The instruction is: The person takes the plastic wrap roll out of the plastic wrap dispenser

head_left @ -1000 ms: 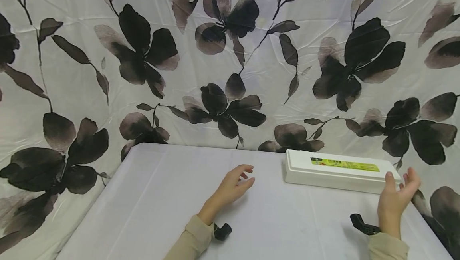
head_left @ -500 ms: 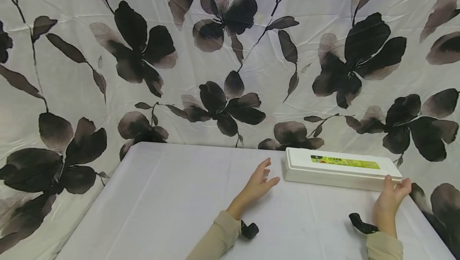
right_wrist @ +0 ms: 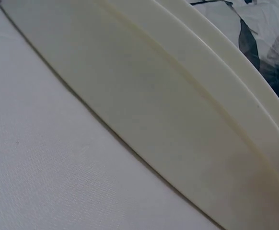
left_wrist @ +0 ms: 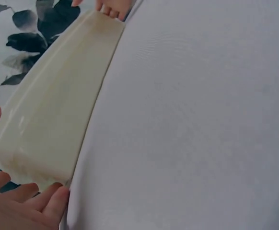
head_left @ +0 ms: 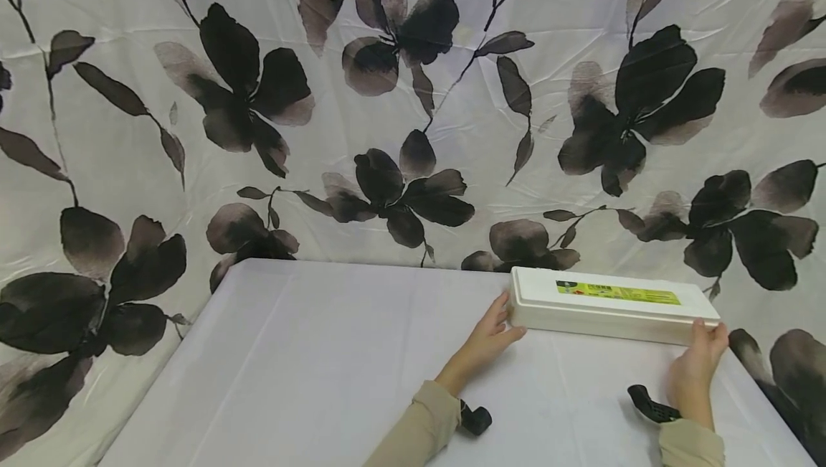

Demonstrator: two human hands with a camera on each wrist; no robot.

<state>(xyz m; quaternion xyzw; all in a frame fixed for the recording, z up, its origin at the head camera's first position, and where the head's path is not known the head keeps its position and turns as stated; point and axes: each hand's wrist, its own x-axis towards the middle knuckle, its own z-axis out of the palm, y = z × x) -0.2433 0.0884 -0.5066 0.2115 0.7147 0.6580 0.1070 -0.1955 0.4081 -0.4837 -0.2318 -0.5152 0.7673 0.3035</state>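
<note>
A long white lidded box with a yellow-green label on top lies at the table's back right. My left hand is at its left end, fingers against the end and thumb by the front corner. In the left wrist view, the fingers of that hand curve round the box's near end. At the other end, my right hand holds the right corner, thumb in front and fingers round the side. The right wrist view is filled by the box's long side, with the right hand almost wholly out of sight.
A white cloth covers the table. Behind it hangs a white curtain printed with dark flowers. Black wrist cameras sit on the left wrist and the right wrist. The table's right edge runs close beside the right hand.
My left hand has moved right and reached the box's left end. Over the first half second, my right hand came down and left onto the right end. The box stays in place.
</note>
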